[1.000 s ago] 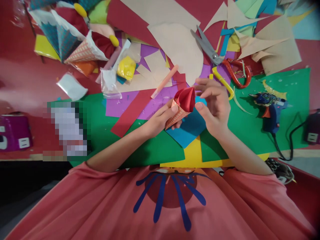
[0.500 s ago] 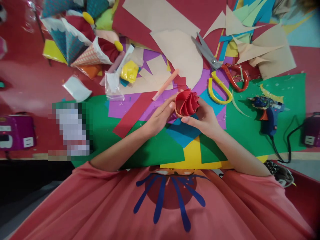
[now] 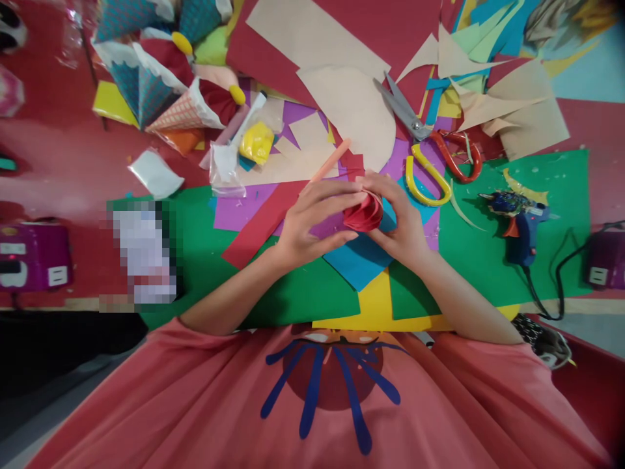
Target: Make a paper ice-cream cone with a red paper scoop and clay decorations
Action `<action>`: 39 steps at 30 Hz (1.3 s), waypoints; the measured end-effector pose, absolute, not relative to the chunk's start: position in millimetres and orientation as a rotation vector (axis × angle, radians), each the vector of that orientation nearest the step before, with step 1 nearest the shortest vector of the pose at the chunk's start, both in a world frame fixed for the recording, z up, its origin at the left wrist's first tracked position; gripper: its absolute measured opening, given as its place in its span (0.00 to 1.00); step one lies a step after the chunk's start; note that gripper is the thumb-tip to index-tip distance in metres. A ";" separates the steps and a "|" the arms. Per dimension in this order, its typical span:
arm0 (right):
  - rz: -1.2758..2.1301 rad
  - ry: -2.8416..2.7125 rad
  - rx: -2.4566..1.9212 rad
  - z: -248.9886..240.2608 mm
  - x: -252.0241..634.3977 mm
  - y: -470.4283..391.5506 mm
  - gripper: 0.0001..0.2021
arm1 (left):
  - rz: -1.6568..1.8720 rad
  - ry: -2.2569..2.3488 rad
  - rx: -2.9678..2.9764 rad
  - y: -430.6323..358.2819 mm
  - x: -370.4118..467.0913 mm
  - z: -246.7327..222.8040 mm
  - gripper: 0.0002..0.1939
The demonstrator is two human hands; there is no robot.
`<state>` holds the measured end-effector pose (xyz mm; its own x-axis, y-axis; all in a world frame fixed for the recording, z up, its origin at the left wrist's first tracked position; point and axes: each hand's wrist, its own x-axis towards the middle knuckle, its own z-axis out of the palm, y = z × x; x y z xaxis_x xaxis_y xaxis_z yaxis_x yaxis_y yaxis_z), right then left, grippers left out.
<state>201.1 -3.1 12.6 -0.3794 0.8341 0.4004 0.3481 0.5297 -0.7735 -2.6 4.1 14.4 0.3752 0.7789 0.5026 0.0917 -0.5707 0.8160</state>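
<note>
Between my two hands is a folded red paper piece (image 3: 364,213) with curved pleats, partly hidden by fingers. My right hand (image 3: 403,225) is closed around its right side, thumb below and fingers at the top. From the left, my left hand (image 3: 312,218) pinches it, fingertips over its upper edge and thumb near its lower edge. Beneath the hands lie a blue paper sheet (image 3: 359,260), purple paper (image 3: 239,210) and a red paper strip (image 3: 256,228). Just beyond my left hand is a peach-coloured stick (image 3: 332,159).
Large scissors (image 3: 415,127) lie open beyond my right hand. A blue glue gun (image 3: 525,228) with a cord rests at right on the green sheet (image 3: 463,273). Paper cones (image 3: 183,114) crowd the upper left. Beige paper scraps (image 3: 532,111) lie upper right; a pixelated object (image 3: 144,254) is at left.
The red paper piece has been tipped, so its pleats face differently. My left fingers have risen over its top, and my right fingers now show at its upper edge.
</note>
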 end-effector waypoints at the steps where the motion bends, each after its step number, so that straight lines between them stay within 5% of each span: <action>1: 0.786 -1.931 -0.948 9.5 200.1 -3.5 0.25 | 1.184 0.728 1.936 4.1 -1.8 15.0 0.23; 5: 0.833 -1.836 -0.842 0.3 196.6 -4.2 0.27 | 1.194 0.654 1.846 3.4 3.1 16.7 0.32; 14: 0.887 -1.782 -0.964 -9.3 194.5 -3.5 0.25 | 1.179 0.777 1.815 3.6 7.3 17.3 0.17; 21: 0.745 -1.827 -0.972 -4.2 196.3 -2.3 0.24 | 1.280 0.642 1.844 11.5 6.8 23.0 0.21; 30: 0.741 -1.779 -0.992 -7.1 196.2 -1.5 0.24 | 1.192 0.775 2.005 23.6 9.5 37.9 0.11; 39: 0.745 -1.728 -1.021 1.4 197.1 -3.6 0.24 | 1.318 0.614 2.057 24.5 11.1 31.0 0.28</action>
<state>197.1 -3.6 1.4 -0.1897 0.8854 0.4243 0.2997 0.4637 -0.8338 11.1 24.5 31.0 0.3964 0.6656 0.6323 0.0554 -0.7048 0.7072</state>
